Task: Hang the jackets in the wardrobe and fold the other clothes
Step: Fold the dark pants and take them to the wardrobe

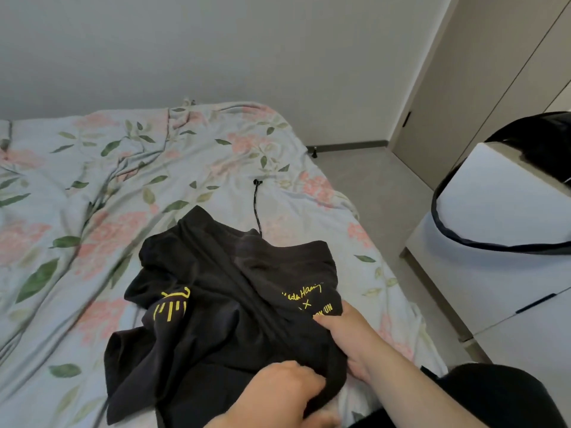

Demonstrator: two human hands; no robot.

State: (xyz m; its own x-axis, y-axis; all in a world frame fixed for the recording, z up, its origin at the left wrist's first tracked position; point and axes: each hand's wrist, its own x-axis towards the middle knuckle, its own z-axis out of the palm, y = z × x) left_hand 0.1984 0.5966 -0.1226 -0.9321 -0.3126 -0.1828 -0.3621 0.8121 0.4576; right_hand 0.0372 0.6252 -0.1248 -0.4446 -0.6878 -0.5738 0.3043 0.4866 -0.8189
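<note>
**Black garment on bed, both hands at its near edge**

- Black garment (216, 304) lies crumpled at 6 o'clock in the view. It sits on the near right part of a bed covered by a floral sheet (92, 196). The cloth is rumpled, with several folds overlapping, not flat.
- A yellow line drawing (173, 305) shows on the garment's 9 o'clock side and yellow lettering (304, 296) on its 3 o'clock side. The lettering is partly covered by the thumb.
- A black drawstring (256, 205) runs out of the garment's far edge toward 12 o'clock. It lies straight on the sheet and ends in a knot.
- Right hand (349, 335) is at the garment's 4 o'clock edge. The thumb lies flat on top of the cloth and the fingers are tucked beneath it, out of sight, so the edge is pinched between them.
- Left hand (278, 393) is at the garment's 6 o'clock edge, back of the hand up. The fingers are together and bent down into the cloth, gripping it. This hand is blurred and the fingertips are unclear.
- The hands are near each other but not touching.
- A white cabinet (494, 273) stands beside the bed at 3 o'clock, and a black strap (463, 239) loops over its top.
- Wardrobe (463, 103) at 2 o'clock, doors closed.
- Grey floor (377, 186) lies between the bed and the cabinet.
</note>
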